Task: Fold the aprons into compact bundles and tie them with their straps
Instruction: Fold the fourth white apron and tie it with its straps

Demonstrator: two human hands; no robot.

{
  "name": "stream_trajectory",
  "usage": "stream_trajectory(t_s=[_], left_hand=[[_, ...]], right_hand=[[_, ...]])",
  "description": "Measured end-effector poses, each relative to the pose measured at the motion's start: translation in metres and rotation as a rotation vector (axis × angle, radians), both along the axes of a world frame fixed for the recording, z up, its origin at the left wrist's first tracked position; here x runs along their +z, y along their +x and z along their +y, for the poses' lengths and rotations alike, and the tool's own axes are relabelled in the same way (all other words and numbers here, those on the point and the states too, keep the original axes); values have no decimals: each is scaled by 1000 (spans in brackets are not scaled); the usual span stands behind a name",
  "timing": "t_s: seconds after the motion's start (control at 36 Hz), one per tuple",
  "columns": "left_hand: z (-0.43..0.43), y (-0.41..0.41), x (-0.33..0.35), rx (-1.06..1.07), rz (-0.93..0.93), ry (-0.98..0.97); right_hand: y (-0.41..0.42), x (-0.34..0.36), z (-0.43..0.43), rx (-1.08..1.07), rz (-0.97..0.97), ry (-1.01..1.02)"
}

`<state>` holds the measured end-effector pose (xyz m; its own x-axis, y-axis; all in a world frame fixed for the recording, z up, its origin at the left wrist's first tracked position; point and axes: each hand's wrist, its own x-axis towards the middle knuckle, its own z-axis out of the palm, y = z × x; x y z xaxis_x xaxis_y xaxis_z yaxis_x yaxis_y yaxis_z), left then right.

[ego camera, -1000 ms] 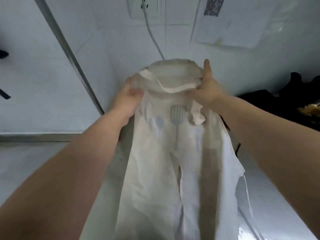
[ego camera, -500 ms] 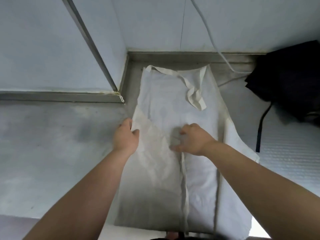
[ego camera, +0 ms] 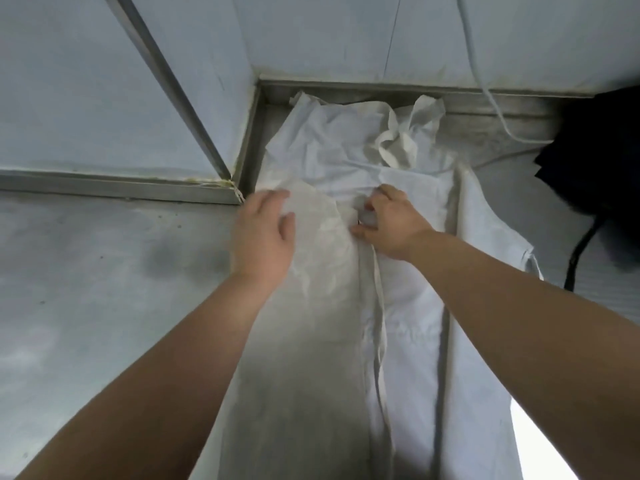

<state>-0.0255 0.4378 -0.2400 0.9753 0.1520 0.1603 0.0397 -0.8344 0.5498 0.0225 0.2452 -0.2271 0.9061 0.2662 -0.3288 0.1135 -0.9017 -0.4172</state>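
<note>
Head view: apron (ego camera: 415,323) on desk (ego camera: 104,289). Left hand (ego camera: 263,237) flat on flap (ego camera: 322,244); right hand (ego camera: 391,226) pinches cloth. Risk: loose strap (ego camera: 381,306) buried in fold.

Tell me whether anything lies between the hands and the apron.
Nothing visible does. The left hand rests on the folded-over left side of the apron, and the right hand pinches the cloth at the middle, beside the strap. Both touch the cloth directly as it lies on the counter.

The left forearm (ego camera: 194,341) and right forearm (ego camera: 502,289) are bare up to the picture's edge. The left hand (ego camera: 263,237) and right hand (ego camera: 391,226) are bare too, and the left is motion-blurred.
</note>
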Motion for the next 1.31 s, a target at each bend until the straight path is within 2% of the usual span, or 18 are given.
stream_trajectory(t_s=[0.06,0.11,0.17,0.28,0.36,0.44,0.53,0.67,0.75,0.89,1.06,1.19,1.31], left_hand=[[-8,-11,-4,-162,116,32],[-15,-17,-9,-238,314,161],[-16,-19,-17,-237,473,283],[-25,-21,-15,-230,591,339],[-38,-17,-6,-152,697,383],[-65,-17,7,-84,652,415],[-85,-20,10,-132,537,332],[-90,-29,-3,-110,484,274],[-87,-29,-6,-126,440,230],[-81,-32,-5,-164,380,131],[-74,-37,-6,-161,332,-7],[-71,-31,-2,-154,371,-64],[-75,-25,7,-94,413,-144]], right_hand=[[3,2,-1,3,15,26],[1,6,-6,-37,43,79],[-6,9,-13,-110,18,108],[-28,16,-42,-307,-178,-4],[-44,19,-66,-488,-131,-102],[-54,19,-88,-665,-20,-123],[-58,19,-103,-853,100,-3],[-57,14,-114,-1143,318,246],[-60,15,-114,-1031,423,172],[-62,16,-105,-1064,375,-43],[-64,12,-89,-1049,241,221],[-57,32,-66,-756,-36,353],[-53,36,-31,-530,130,595]])
